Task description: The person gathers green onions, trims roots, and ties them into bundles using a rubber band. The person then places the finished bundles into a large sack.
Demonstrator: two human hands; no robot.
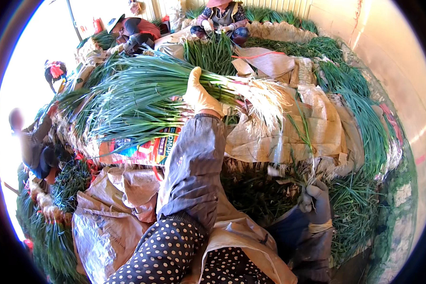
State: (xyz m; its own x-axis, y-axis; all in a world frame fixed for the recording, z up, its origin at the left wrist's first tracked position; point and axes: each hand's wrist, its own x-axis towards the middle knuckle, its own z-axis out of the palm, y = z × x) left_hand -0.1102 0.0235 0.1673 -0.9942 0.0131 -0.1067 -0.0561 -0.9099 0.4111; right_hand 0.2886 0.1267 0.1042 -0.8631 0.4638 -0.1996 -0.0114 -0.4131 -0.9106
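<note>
My left hand (pixel 202 94), in a pale glove, is closed around a thick bunch of green onions (pixel 145 76). Their leaves fan to the left and their white roots hang to the right over a woven sack (pixel 269 142). Below the bunch, more green onions (pixel 149 122) lie on a printed bag (pixel 145 151). Down at the right, my right hand (pixel 314 198), in a grey glove, pinches the root end of a thin green onion (pixel 306 131), whose leaves reach up across the sack.
Two people (pixel 220 21) (pixel 135 32) work among onion piles at the top, and others sit at the far left. Bundled green onions (pixel 362 110) line the right side beside a pale wall (pixel 394 71). Loose leaves (pixel 259 191) lie below the sack; a crumpled sack (pixel 110 220) is at lower left.
</note>
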